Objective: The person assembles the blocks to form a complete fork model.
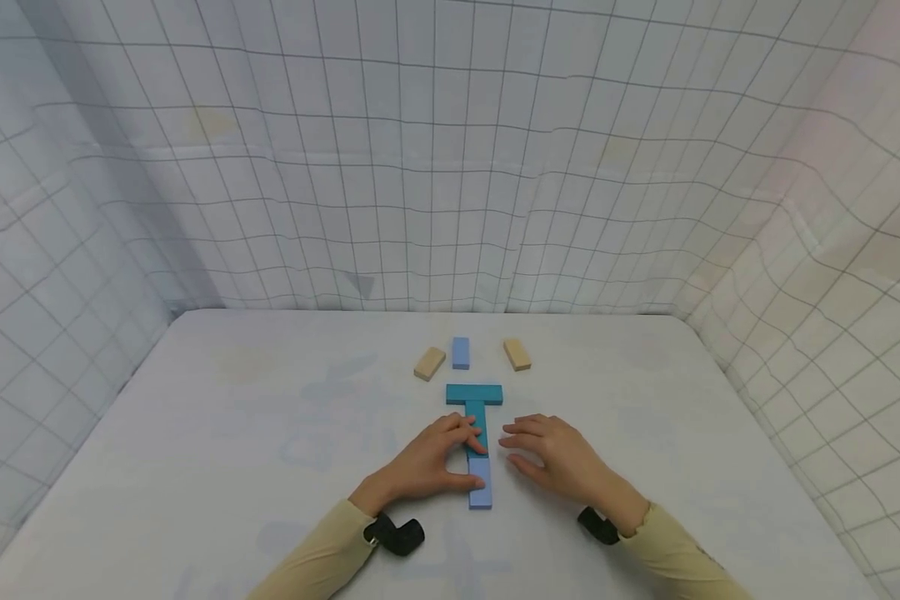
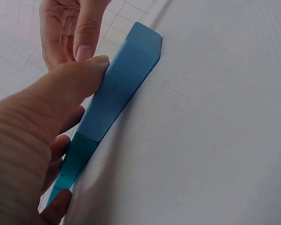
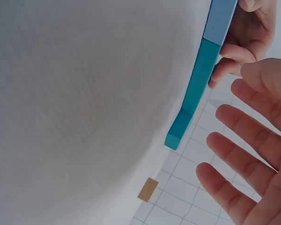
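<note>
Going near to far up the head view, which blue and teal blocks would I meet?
Near blue block, lengthwise teal block, crosswise teal block, far blue block.

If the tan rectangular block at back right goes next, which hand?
Likely the right hand: it's empty and nearer the tan rectangular block. The left hand is over the near light-blue rectangular block and teal rectangular bar.

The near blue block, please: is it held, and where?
The thumb of the left hand touches the near blue block around its middle; whether it grips cannot be told.
</note>
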The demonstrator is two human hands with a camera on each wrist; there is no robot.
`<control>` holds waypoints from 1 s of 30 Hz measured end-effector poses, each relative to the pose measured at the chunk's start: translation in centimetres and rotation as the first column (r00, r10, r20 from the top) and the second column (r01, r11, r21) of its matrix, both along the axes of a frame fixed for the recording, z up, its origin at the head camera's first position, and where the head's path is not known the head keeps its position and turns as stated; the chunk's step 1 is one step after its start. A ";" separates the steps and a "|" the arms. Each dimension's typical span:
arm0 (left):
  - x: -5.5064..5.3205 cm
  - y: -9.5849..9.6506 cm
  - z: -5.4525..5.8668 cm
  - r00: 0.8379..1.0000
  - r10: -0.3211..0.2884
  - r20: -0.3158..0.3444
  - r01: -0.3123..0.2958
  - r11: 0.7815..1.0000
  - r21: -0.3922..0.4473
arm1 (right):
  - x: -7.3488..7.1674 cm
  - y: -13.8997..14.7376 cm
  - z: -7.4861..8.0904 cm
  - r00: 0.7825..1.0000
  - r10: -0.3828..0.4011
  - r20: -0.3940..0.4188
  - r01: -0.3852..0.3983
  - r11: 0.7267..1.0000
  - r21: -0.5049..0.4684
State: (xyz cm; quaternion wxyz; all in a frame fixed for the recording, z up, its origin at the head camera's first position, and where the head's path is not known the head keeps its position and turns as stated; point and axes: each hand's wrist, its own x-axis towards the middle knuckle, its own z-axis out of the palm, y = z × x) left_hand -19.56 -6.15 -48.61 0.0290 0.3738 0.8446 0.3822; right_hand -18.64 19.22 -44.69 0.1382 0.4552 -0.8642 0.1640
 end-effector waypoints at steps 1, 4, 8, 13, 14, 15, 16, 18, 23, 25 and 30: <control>0.0 0.0 0.0 1.000 -0.002 0.003 0.002 1.000 0.002 | 0.0 0.0 -0.1 1.000 0.002 0.000 -0.002 1.000 -0.003; -0.1 0.0 -0.2 1.000 -0.007 0.013 0.007 1.000 0.012 | 0.0 0.1 -0.3 1.000 0.000 0.005 0.000 1.000 -0.005; -0.2 0.0 -0.3 1.000 -0.008 0.023 0.007 1.000 0.021 | 0.1 0.1 -0.3 1.000 -0.019 0.017 0.019 1.000 -0.007; -0.3 0.0 -0.3 0.999 -0.006 0.033 0.006 1.000 0.018 | 0.3 0.3 -0.3 0.999 -0.026 0.018 0.027 1.000 -0.013; -0.3 -0.1 -0.3 0.999 -0.007 0.035 0.007 1.000 0.019 | 0.4 0.3 -0.3 1.000 -0.026 0.016 0.026 1.000 -0.016; -0.3 -0.1 -0.3 0.999 -0.008 0.034 0.008 1.000 0.021 | 0.3 0.3 -0.2 1.000 -0.026 0.013 0.026 0.999 -0.018; -0.3 -0.1 -0.2 0.999 -0.011 0.030 0.010 1.000 0.023 | 0.3 0.4 -0.2 1.000 -0.028 0.011 0.028 0.999 -0.021; -0.4 -0.1 -0.2 1.000 -0.014 0.023 0.013 1.000 0.028 | 0.3 0.5 -0.1 0.999 -0.034 0.005 0.034 0.999 -0.023; -0.5 0.0 -0.2 1.000 -0.016 0.017 0.016 0.999 0.043 | 0.3 0.6 0.1 0.999 -0.052 0.007 0.052 0.999 -0.016; -0.5 0.0 -0.3 1.000 -0.019 0.024 0.018 0.999 0.048 | 0.4 0.7 0.2 0.998 -0.056 0.011 0.056 0.998 -0.009; -0.4 0.0 -0.5 0.998 -0.031 0.045 0.029 0.998 0.049 | 0.5 0.7 0.3 0.998 -0.066 0.012 0.066 0.998 -0.001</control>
